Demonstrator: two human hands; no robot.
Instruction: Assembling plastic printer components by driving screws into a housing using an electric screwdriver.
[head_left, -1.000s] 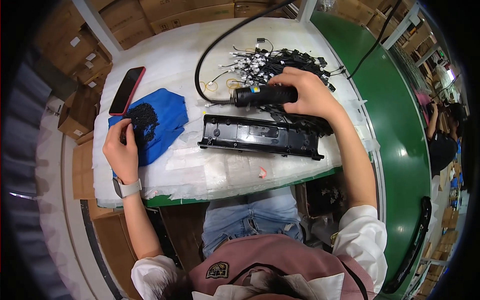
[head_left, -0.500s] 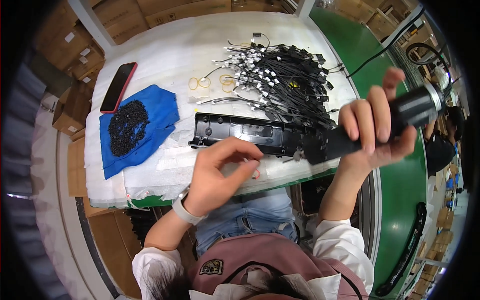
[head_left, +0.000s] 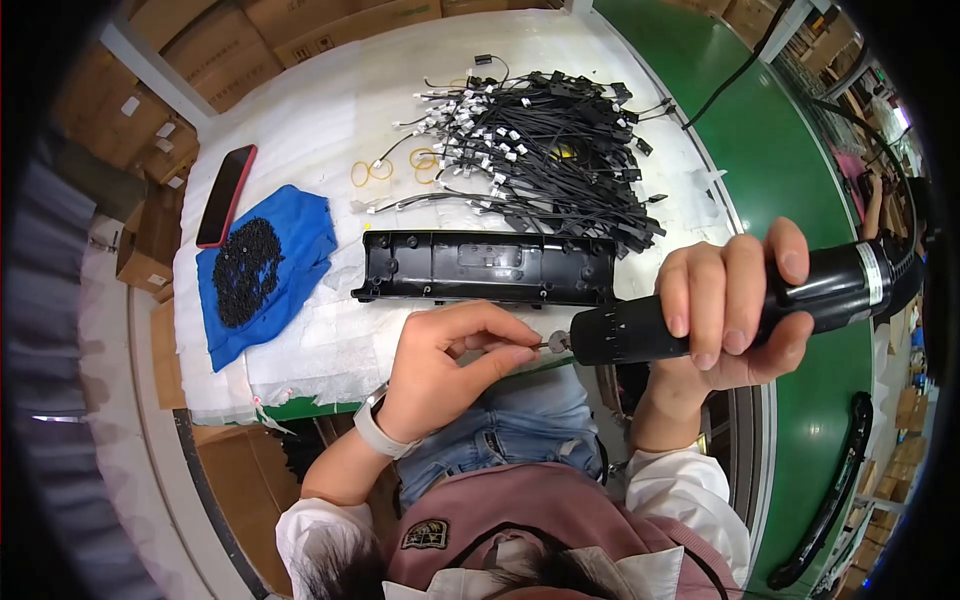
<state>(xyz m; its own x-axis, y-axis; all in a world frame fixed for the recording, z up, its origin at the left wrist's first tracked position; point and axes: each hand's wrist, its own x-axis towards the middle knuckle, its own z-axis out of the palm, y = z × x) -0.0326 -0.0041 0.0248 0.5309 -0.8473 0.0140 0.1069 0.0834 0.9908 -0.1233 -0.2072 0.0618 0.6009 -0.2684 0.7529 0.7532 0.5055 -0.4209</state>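
Wrapped fully around a black electric screwdriver (head_left: 740, 305), the right hand (head_left: 735, 305) has its grip closed on the barrel and holds the tool roughly level above the near edge of the table (head_left: 300, 120), its tip pointing toward the person's left. At that tip the left hand (head_left: 450, 365) pinches thumb and fingertips together on a small screw (head_left: 556, 343), touching the bit; a watch band sits on that wrist. On the white padded table, just beyond both hands, lies a long black plastic housing (head_left: 490, 267), flat and lengthwise across the view. Farther back spreads a large tangle of black cable harnesses (head_left: 560, 150) with white connectors, and a few yellow rubber bands (head_left: 370, 172) lie beside it. To the left a blue cloth (head_left: 275, 265) carries a heap of small black screws (head_left: 243, 268), and a red phone (head_left: 226, 195) lies just beyond the cloth's far corner.
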